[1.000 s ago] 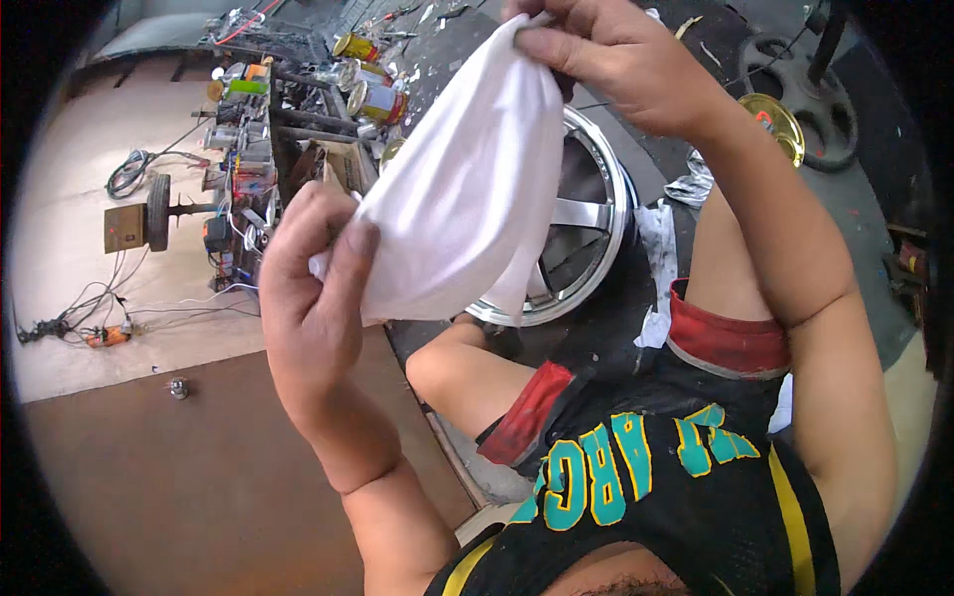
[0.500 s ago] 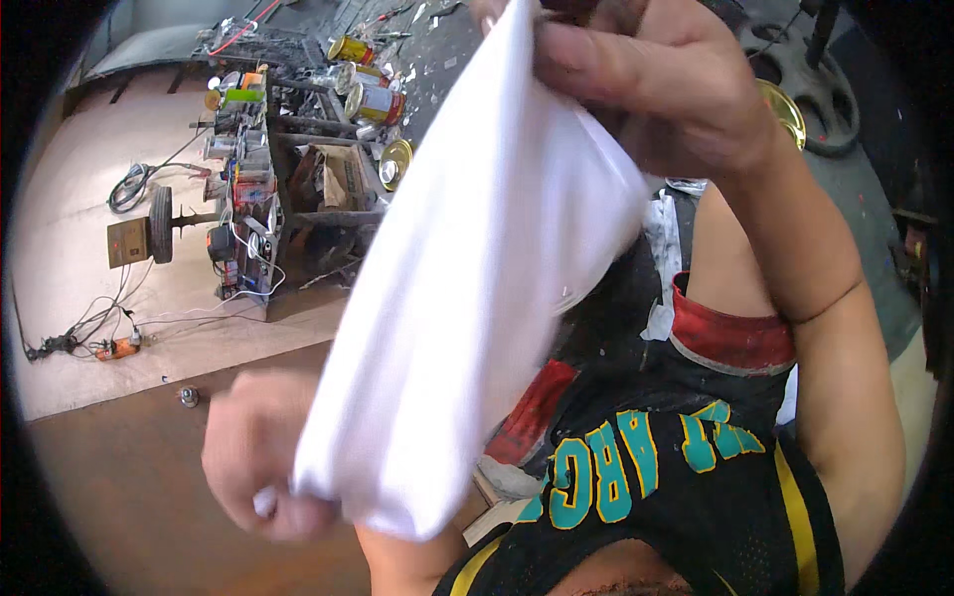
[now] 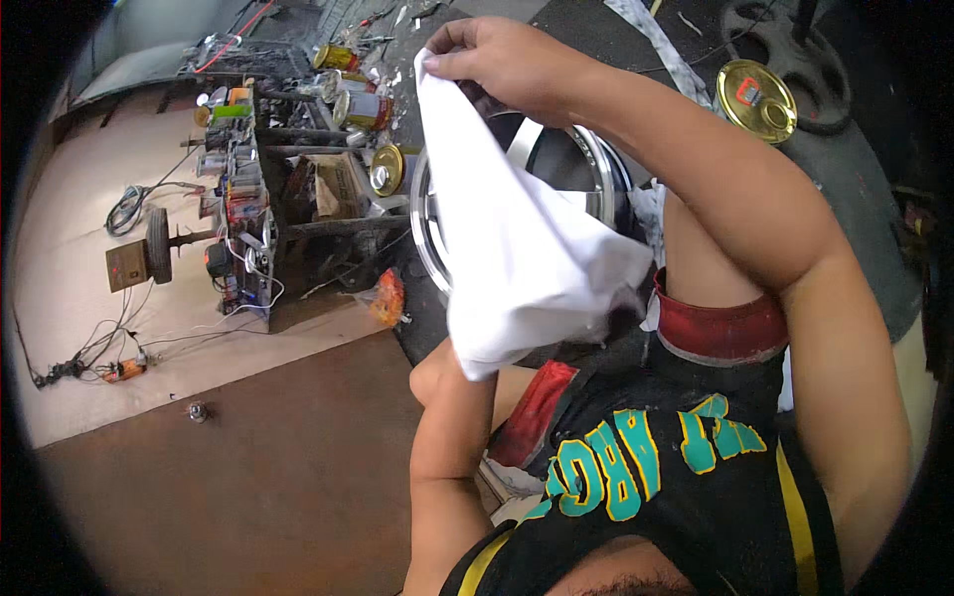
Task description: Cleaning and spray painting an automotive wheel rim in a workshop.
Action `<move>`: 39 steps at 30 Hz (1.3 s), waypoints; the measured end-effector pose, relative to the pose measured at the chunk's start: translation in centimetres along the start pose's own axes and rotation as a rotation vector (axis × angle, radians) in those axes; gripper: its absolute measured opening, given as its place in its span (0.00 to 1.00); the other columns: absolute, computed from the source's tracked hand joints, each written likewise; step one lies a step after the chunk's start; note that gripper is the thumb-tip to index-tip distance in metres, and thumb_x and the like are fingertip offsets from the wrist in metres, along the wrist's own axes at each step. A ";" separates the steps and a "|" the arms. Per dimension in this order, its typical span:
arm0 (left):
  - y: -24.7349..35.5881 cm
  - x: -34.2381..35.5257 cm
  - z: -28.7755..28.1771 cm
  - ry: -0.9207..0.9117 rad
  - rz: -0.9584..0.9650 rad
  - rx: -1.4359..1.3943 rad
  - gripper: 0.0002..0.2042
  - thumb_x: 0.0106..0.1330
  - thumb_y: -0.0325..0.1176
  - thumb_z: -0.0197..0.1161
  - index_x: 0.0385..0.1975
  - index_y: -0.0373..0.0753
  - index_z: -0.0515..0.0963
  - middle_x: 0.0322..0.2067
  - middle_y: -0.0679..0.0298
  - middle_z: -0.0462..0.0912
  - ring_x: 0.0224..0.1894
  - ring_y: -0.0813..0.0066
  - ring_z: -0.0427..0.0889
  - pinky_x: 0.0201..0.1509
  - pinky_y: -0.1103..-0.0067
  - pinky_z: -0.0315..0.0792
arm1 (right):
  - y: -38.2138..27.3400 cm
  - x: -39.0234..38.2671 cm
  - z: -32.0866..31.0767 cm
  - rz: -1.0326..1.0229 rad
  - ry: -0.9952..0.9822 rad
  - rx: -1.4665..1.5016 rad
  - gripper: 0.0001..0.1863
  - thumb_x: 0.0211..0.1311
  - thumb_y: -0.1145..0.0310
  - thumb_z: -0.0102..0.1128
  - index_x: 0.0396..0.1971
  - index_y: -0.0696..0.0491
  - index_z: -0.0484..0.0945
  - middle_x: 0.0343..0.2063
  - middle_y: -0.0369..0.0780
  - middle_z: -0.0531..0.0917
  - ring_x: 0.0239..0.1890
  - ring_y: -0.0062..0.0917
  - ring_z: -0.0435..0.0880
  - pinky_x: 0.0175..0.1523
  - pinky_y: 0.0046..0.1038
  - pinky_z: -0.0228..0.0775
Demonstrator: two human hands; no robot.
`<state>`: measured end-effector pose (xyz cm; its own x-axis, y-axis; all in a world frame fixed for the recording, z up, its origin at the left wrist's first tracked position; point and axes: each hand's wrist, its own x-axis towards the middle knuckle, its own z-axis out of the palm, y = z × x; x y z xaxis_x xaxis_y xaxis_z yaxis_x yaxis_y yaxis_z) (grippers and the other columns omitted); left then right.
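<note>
A white cloth (image 3: 507, 228) hangs in front of me, its upper corner pinched between the thumb and fingers of my right hand (image 3: 497, 62). Folds of it spread down and to the right, partly covering a wheel rim (image 3: 430, 238) with a bright metal edge. Spokes of the rim show beside the cloth, close below my right hand. My left forearm (image 3: 449, 437) rises from the lower edge and passes behind the cloth's bottom. My left hand is hidden there, so its fingers and any grip cannot be made out.
A gold round can lid (image 3: 757, 99) lies at the upper right, near a dark spoked wheel (image 3: 795, 70). Several cans (image 3: 363, 109) and a cluttered rack (image 3: 243, 189) stand on the left. Cables (image 3: 99, 348) and an orange plastic bag (image 3: 386, 296) lie on the floor.
The cloth, stretched between both hands before, now hangs from my right hand, which has moved left. My left hand has gone from the lower left to behind the cloth. The rim has come into view.
</note>
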<state>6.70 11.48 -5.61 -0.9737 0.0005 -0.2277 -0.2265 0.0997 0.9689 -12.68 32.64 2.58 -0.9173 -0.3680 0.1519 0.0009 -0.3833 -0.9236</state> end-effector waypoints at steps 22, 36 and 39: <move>5.9 8.0 -5.0 -0.023 0.507 0.477 0.21 0.69 0.36 0.67 0.59 0.34 0.78 0.50 0.56 0.84 0.50 0.67 0.82 0.54 0.72 0.77 | 7.0 -3.9 4.4 0.245 -0.367 -0.418 0.39 0.55 0.49 0.76 0.57 0.66 0.79 0.49 0.49 0.87 0.54 0.32 0.84 0.63 0.33 0.72; 14.4 8.2 -7.3 -0.313 0.555 0.891 0.30 0.66 0.46 0.68 0.64 0.37 0.75 0.56 0.47 0.83 0.56 0.58 0.83 0.63 0.67 0.74 | 4.5 1.5 4.6 0.101 0.107 -0.053 0.26 0.79 0.57 0.56 0.66 0.60 0.72 0.59 0.45 0.81 0.58 0.30 0.82 0.64 0.31 0.74; 14.9 6.5 -6.8 -0.318 0.486 0.879 0.29 0.66 0.46 0.68 0.62 0.36 0.77 0.54 0.48 0.84 0.53 0.58 0.84 0.60 0.67 0.76 | 4.0 0.2 5.7 -0.063 -0.066 -0.074 0.28 0.76 0.63 0.58 0.71 0.56 0.68 0.64 0.45 0.77 0.61 0.30 0.80 0.63 0.32 0.74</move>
<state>-3.12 6.25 7.99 -0.8753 0.4827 0.0283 0.4075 0.7049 0.5805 -10.61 26.21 0.92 -0.8863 -0.4013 0.2313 -0.0878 -0.3446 -0.9346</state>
